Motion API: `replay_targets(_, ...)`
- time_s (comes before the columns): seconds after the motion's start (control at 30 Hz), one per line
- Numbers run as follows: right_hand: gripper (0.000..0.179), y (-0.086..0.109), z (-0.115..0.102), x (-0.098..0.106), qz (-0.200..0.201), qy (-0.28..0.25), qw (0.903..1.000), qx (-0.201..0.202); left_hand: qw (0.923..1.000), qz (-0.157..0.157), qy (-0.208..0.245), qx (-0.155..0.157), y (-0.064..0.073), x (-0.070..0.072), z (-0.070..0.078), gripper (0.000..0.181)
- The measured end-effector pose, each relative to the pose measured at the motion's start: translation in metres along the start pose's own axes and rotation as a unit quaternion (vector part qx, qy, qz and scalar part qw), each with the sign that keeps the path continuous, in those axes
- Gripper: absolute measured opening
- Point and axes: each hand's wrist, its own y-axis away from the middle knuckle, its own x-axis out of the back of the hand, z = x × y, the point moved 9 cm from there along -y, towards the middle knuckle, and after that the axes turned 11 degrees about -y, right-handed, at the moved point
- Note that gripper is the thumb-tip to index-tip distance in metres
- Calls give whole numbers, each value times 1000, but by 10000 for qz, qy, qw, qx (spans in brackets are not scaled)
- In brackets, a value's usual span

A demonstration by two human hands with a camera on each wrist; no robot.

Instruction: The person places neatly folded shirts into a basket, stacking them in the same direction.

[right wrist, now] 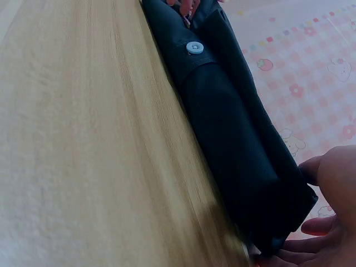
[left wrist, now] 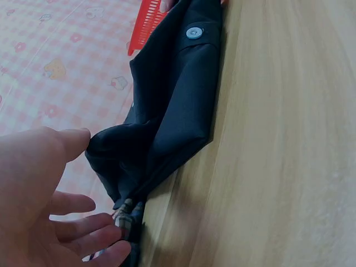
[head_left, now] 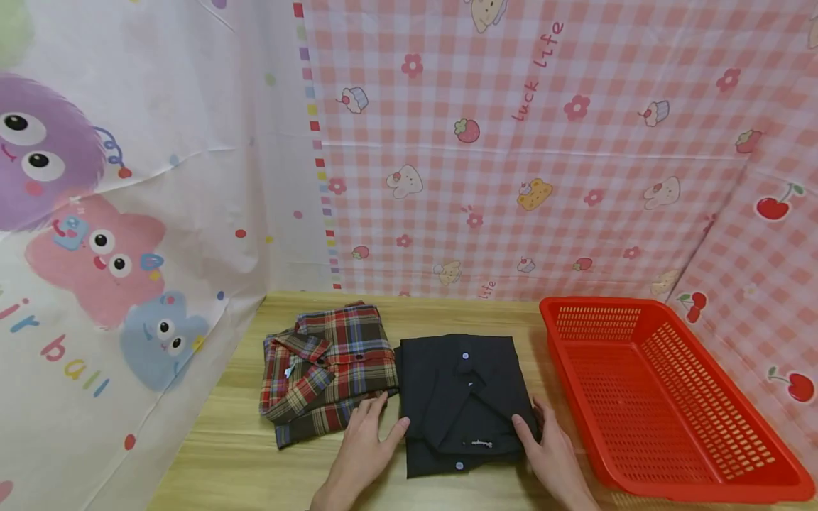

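Observation:
A folded black shirt (head_left: pixel 441 383) with pale buttons lies collar toward me on the wooden table. At its right edge my right hand (head_left: pixel 556 451) pinches the cloth, thumb on top and fingers along the side and lower corner. My left hand (head_left: pixel 364 443) is at the shirt's left side, fingers spread and relaxed. Its thumb tip is right at the black cloth, while its fingertips reach the near edge of a folded plaid shirt (head_left: pixel 358 333). The right wrist view shows the black shirt (right wrist: pixel 222 122) as a low folded stack with a button on its near side.
On the right stands a red plastic basket (head_left: pixel 613 397) with perforated walls and nothing inside. The wooden table (head_left: pixel 211 440) meets a pink checked cloth (head_left: pixel 473 213) at the back. A white cartoon-print cloth (head_left: pixel 192 85) hangs along the left side.

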Motion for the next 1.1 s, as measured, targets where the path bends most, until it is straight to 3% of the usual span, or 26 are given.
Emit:
replay_targets(0.17, 73, 0, 3, 1, 22, -216, 9997, -95, 9994, -249, 235, 104, 1, -7, 0, 68)
replay_targets(0.3, 72, 0, 3, 1, -1, -475, 9987, -177, 9923, -662, 991, 350, 0, -18, -1, 74)
replay_targets(0.43, 73, -1, 2, 1, -40, -690, 9972, -299, 9732, -1020, 1876, 857, 2, -29, -3, 84)
replay_targets(0.57, 72, -3, 3, 2, -53, -900, 9950, -424, 9570, -1005, 2384, 1311, 1, -34, -3, 90)
replay_targets(0.77, 72, -6, 9, 1, -40, -1351, 9882, -717, 9242, -931, 3231, 1813, -2, -40, -7, 88)
replay_targets(1.1, 69, -5, 13, 0, 5, -1752, 9795, -995, 8978, -1172, 3714, 2057, -3, -50, -5, 91)
